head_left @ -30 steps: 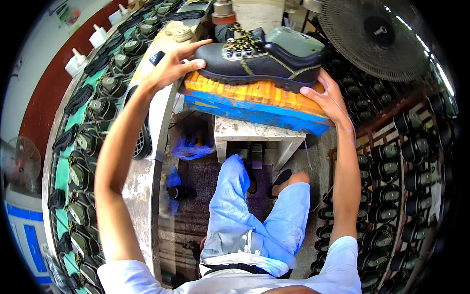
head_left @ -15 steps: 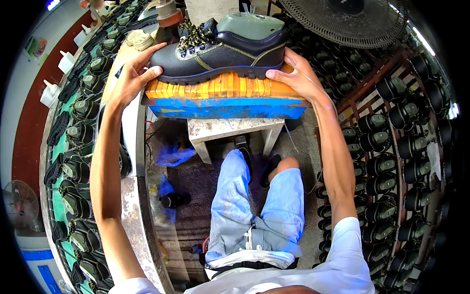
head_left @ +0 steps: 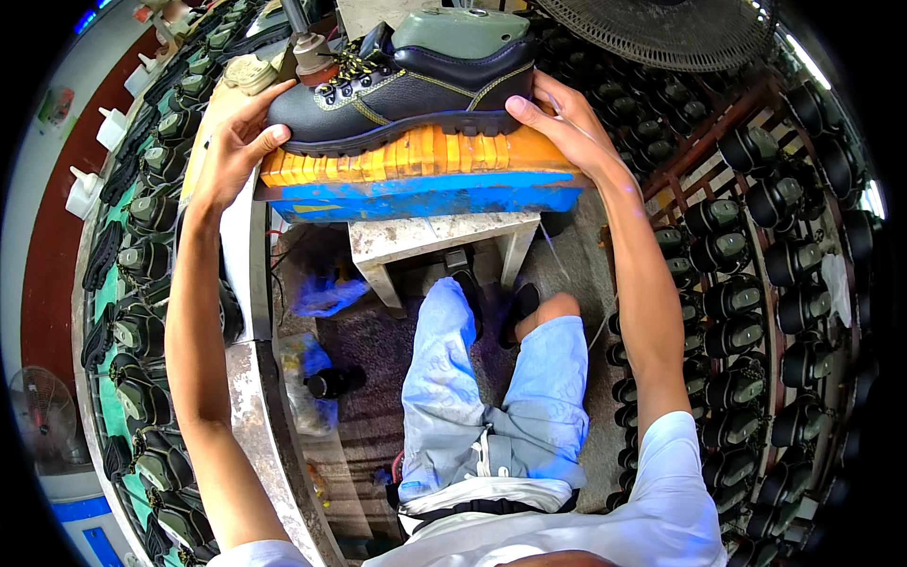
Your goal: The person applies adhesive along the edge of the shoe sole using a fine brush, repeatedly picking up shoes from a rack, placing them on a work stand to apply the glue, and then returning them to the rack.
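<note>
A black work shoe [head_left: 397, 102] with yellow stitching and laces lies sole down on the slatted orange pad [head_left: 397, 159] of a blue press base [head_left: 425, 200]. A grey-green shoe last [head_left: 461, 34] fills its opening. At the toe, my left hand [head_left: 234, 146] curls its thumb and fingers round the front end. My right hand [head_left: 572, 128] grips the heel, thumb along the side near the sole. Behind the laces a metal press rod [head_left: 312, 55] with a reddish end reaches down close to the shoe; whether it touches is hidden.
Rows of black shoes on lasts stand along the green conveyor [head_left: 109, 317] at left and on a rack [head_left: 746, 227] at right. A large fan [head_left: 661, 33] is at the far right. A pale stand [head_left: 444, 234] supports the press base, above my knees.
The press rod has come down behind the laces. In the picture, the shoe, pad and both hands sit slightly further left and higher; both hands keep their hold.
</note>
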The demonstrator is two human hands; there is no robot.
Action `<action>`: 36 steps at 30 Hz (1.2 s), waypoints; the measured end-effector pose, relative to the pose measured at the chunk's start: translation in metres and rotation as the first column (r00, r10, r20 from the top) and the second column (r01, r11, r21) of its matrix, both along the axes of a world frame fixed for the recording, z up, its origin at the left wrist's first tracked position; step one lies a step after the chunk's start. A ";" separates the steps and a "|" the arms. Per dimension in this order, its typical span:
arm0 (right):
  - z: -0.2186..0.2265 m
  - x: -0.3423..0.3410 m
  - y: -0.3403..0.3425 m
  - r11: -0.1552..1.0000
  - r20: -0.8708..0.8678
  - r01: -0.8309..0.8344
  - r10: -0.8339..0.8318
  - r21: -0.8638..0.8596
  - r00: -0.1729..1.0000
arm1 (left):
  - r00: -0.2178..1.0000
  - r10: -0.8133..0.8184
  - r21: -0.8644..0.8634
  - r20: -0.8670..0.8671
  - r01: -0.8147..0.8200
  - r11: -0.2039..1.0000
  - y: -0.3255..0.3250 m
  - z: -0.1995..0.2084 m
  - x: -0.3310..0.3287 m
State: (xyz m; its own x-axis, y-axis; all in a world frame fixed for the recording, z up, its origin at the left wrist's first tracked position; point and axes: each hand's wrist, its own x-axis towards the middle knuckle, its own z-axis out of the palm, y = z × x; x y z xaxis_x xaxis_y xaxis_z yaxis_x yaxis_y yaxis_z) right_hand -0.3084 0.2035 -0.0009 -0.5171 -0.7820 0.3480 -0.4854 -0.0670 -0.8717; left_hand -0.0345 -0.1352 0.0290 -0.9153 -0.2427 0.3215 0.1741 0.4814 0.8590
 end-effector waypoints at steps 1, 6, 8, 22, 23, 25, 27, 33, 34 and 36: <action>0.002 0.000 0.001 1.000 -0.006 0.002 -0.002 0.019 1.000 | 1.000 0.008 0.000 0.010 -0.008 1.000 0.001 0.002 0.000; 0.000 0.002 0.000 1.000 -0.051 -0.016 0.016 0.000 0.999 | 1.000 0.007 0.011 0.001 -0.007 1.000 -0.004 0.000 0.003; -0.002 -0.001 0.002 1.000 -0.089 0.010 -0.008 0.027 0.996 | 1.000 -0.001 0.028 -0.020 0.001 1.000 0.003 -0.001 0.003; -0.004 0.141 0.131 0.921 -0.295 0.215 -0.315 -0.326 0.902 | 0.605 0.346 -0.323 -0.717 -0.728 0.605 0.221 -0.098 0.044; 0.008 0.145 0.134 0.935 -0.448 0.142 -0.285 -0.325 0.848 | 0.637 0.242 -0.427 -0.732 -0.705 0.566 0.238 -0.101 0.041; 0.028 0.162 0.130 0.953 -0.537 0.088 -0.238 -0.291 0.809 | 0.722 0.161 -0.523 -0.673 -0.618 0.587 0.274 -0.103 0.024; 0.034 0.171 0.125 0.964 -0.666 0.075 -0.231 -0.255 0.709 | 0.762 0.169 -0.562 -0.625 -0.590 0.579 0.308 -0.100 -0.002; 0.041 0.162 0.092 0.969 -0.863 0.042 -0.236 -0.244 0.447 | 0.790 0.114 -0.613 -0.602 -0.550 0.567 0.360 -0.121 -0.073; 0.042 0.163 0.084 0.975 -0.865 0.058 -0.216 -0.213 0.453 | 0.759 0.180 -0.630 -0.626 -0.627 0.458 0.370 -0.144 -0.098; 0.040 0.158 0.082 0.979 -0.861 0.120 -0.200 -0.162 0.468 | 0.798 0.216 -0.691 -0.563 -0.598 0.406 0.384 -0.158 -0.120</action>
